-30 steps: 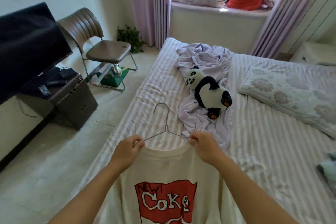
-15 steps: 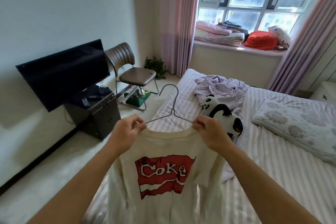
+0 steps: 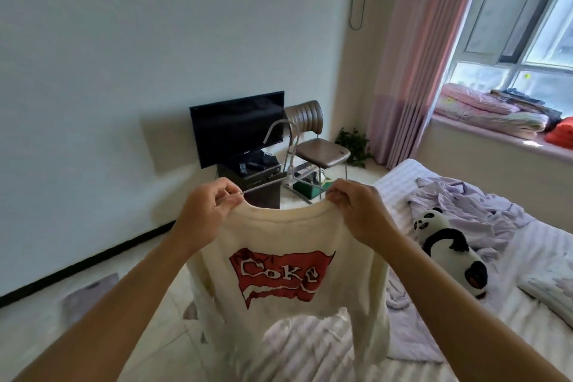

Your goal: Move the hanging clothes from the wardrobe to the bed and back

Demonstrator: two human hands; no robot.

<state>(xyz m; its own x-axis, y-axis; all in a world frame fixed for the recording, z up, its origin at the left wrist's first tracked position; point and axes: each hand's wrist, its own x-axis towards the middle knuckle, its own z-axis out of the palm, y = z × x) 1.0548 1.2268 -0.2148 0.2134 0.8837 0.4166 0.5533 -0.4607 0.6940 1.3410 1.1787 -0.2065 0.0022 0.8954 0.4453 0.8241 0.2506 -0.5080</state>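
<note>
A cream T-shirt (image 3: pixel 279 298) with a red Coke print hangs in the air on a grey wire hanger (image 3: pixel 279 146). My left hand (image 3: pixel 204 214) pinches the shirt's left shoulder together with the hanger wire. My right hand (image 3: pixel 356 211) pinches the right shoulder at the collar. The shirt's hem dangles over the striped bed (image 3: pixel 542 338), which fills the lower right. A crumpled lilac garment (image 3: pixel 459 198) lies on the bed. The wardrobe is out of view.
A panda plush (image 3: pixel 446 248) lies on the bed beside a flowered pillow (image 3: pixel 555 295). Across the floor stand a black TV (image 3: pixel 237 125) on a dark cabinet and a brown chair (image 3: pixel 313 146). Folded bedding (image 3: pixel 490 112) sits on the window sill.
Both hands have lifted the shirt on its hanger up off the bed, and my view has swung left and upward toward the wall and TV.
</note>
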